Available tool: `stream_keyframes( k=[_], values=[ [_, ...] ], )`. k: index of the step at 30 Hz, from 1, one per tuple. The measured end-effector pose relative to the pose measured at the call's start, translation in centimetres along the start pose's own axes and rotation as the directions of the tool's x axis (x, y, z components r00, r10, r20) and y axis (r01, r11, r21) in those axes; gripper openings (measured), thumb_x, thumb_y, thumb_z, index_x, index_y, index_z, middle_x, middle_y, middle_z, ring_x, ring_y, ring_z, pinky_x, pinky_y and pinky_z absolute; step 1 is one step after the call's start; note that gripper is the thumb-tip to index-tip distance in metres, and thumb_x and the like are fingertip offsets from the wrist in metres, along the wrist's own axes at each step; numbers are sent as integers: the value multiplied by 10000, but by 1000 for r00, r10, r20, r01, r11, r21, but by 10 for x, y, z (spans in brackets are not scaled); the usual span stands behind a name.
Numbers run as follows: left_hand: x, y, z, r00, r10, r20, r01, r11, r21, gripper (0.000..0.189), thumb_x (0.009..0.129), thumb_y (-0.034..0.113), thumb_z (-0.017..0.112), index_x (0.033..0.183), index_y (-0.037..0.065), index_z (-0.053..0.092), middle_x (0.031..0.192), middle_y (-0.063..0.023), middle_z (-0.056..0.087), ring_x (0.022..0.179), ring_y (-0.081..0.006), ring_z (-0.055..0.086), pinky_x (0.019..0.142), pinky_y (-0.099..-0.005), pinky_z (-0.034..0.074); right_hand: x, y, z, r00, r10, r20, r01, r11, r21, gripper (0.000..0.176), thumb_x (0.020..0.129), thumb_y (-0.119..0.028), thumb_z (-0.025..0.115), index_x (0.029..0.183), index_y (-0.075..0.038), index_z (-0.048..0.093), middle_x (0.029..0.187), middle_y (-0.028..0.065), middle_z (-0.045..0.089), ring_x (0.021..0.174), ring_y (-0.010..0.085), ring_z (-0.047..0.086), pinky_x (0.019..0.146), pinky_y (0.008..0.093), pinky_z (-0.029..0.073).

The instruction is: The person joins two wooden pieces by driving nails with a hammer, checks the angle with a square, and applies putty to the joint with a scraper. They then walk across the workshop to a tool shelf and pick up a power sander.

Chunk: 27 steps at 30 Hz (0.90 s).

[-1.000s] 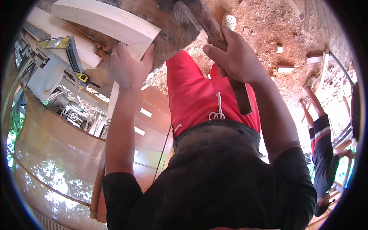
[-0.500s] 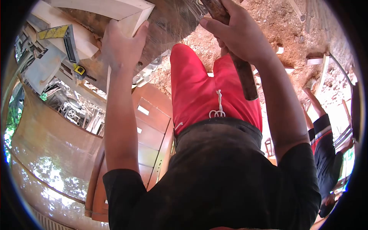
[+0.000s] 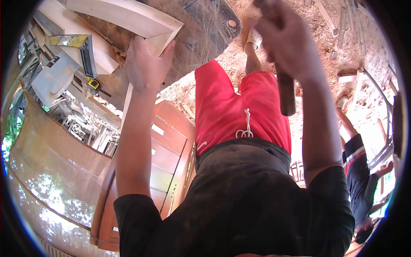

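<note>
My left hand [image 3: 149,64] is closed around the corner of a pale wooden frame [image 3: 128,19], thumb on one side of the joint. The frame rests on a dark, scratched work table [image 3: 201,38]. To the right, my right hand [image 3: 291,45] is raised and blurred, its fingers wrapped round a thick dark wooden handle [image 3: 286,96]. The handle's butt end points down toward my red shorts. Its other end is smeared at the top edge of the view, so I cannot tell what kind of tool it is.
Left of the frame lie a try square [image 3: 85,51] with a yellow-marked blade, a yellow tape measure [image 3: 93,86] and boards [image 3: 85,40]. A brown panelled door [image 3: 165,145] stands beside me. Another person [image 3: 359,171] is at the far right. Sawdust covers the ground [image 3: 308,21].
My right hand has moved right with the dark wooden handle, away from the frame. The frame, table and left hand sit slightly further right in view. A sandalled foot now shows near the table's edge.
</note>
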<state>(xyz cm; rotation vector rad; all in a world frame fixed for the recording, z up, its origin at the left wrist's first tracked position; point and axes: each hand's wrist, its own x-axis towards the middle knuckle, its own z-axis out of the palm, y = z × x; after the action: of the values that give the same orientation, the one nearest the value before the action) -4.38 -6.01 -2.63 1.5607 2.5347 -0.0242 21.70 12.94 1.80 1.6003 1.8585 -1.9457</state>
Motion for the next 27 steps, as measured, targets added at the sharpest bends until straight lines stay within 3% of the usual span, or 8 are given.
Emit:
stream_keyframes(
  k=[5, 7, 9, 15, 16, 21, 23, 27],
  values=[
    [-1, 7, -4, 999, -48, 14, 48, 999, 9, 645, 749, 468, 872, 1126, 11, 618, 1070, -190, 690, 1009, -413, 685, 828, -514, 568, 13, -5, -4, 962, -15, -274, 138, 888, 439, 302, 953, -219, 685, 1153, -23, 573, 772, 83, 627, 640, 203, 645, 586, 352, 543],
    [0, 6, -4, 999, -43, 1, 43, 999, 21, 646, 743, 466, 875, 1129, 16, 618, 1065, -184, 689, 1008, -410, 686, 826, -513, 569, 9, 0, 27, 973, 169, -155, -143, 976, 164, 374, 932, -239, 708, 1145, 32, 566, 808, 132, 636, 700, 212, 659, 634, 393, 522],
    [-6, 6, -6, 995, -95, 37, 93, 994, 50, 659, 748, 467, 887, 1148, 4, 641, 1093, -190, 699, 1038, -413, 687, 874, -507, 554, 5, 36, 65, 954, -250, 167, 283, 934, -218, 331, 930, -218, 683, 1116, 15, 540, 785, 152, 624, 709, 259, 664, 637, 423, 516],
    [-7, 5, -6, 996, -79, 46, 76, 995, 62, 637, 747, 467, 877, 1122, 15, 629, 1071, -169, 691, 999, -387, 696, 827, -503, 569, 1, 9, 54, 979, 143, 145, -146, 989, 10, 316, 938, -226, 656, 1102, -8, 495, 851, 210, 632, 811, 341, 677, 759, 470, 531],
    [-6, 5, -6, 996, -77, 38, 75, 995, 70, 627, 745, 459, 876, 1112, 18, 623, 1065, -164, 687, 984, -382, 698, 812, -500, 575, 2, 26, 62, 990, -61, 124, 81, 982, -168, 304, 934, -228, 666, 1078, -3, 521, 862, 199, 634, 817, 321, 682, 760, 461, 536],
    [-8, 1, -5, 999, -43, 13, 43, 998, 44, 608, 738, 429, 876, 1100, 18, 612, 1070, -157, 685, 958, -369, 710, 794, -470, 594, -2, 21, 43, 984, 23, 175, 10, 983, -181, 273, 948, -229, 699, 1102, -33, 586, 808, 99, 618, 722, 177, 632, 638, 358, 513],
    [-7, 0, -5, 1000, -20, -4, 20, 1000, 13, 601, 738, 416, 876, 1099, 16, 609, 1072, -157, 686, 955, -363, 716, 796, -456, 601, -6, -17, 22, 981, 184, 63, -185, 983, 15, 273, 958, -236, 688, 1088, -22, 580, 789, 84, 645, 656, 156, 647, 585, 329, 523],
    [-8, 3, -9, 1000, -30, -6, 30, 999, -20, 570, 752, 409, 860, 1073, 9, 611, 1065, -158, 686, 945, -348, 726, 793, -442, 613, 16, -6, -13, 945, -29, -325, 151, 921, 358, 229, 982, -205, 667, 1035, -6, 570, 675, 21, 581, 552, 105, 592, 497, 281, 473]
  ],
)
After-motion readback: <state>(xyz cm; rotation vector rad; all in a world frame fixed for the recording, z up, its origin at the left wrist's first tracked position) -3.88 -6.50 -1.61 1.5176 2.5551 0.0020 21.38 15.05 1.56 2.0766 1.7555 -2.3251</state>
